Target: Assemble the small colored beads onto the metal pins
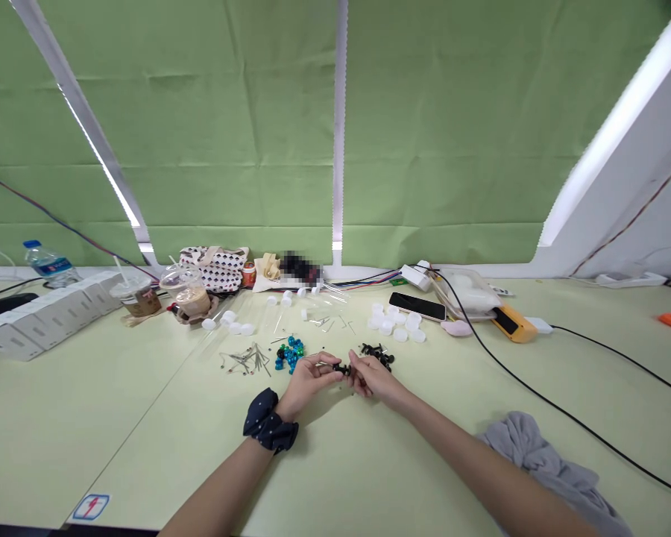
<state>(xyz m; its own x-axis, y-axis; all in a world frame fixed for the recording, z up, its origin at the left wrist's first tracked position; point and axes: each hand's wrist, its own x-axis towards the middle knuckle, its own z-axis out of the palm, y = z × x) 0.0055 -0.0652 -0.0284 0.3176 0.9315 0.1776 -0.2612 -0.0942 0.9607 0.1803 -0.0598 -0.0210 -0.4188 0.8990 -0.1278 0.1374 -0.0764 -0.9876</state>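
Close together over the pale table, my left hand (312, 379) and my right hand (369, 375) meet at a small black part (341, 369). The left fingers pinch it from one side. My right fingertips are closed at its other side; what they grip there is too small to make out. Just behind the right hand lies a pile of small black parts (381, 354). Blue and green beads (289, 353) sit beyond my left hand, and thin metal pins (249, 359) are spread to their left.
White caps (394, 321) stand in a group near a phone (417, 306). A yellow device (513, 324) connects to a black cable (537, 391) crossing the right side. Drink cups (186, 293) and white boxes (50, 317) are at left, a grey cloth (542, 462) at front right.
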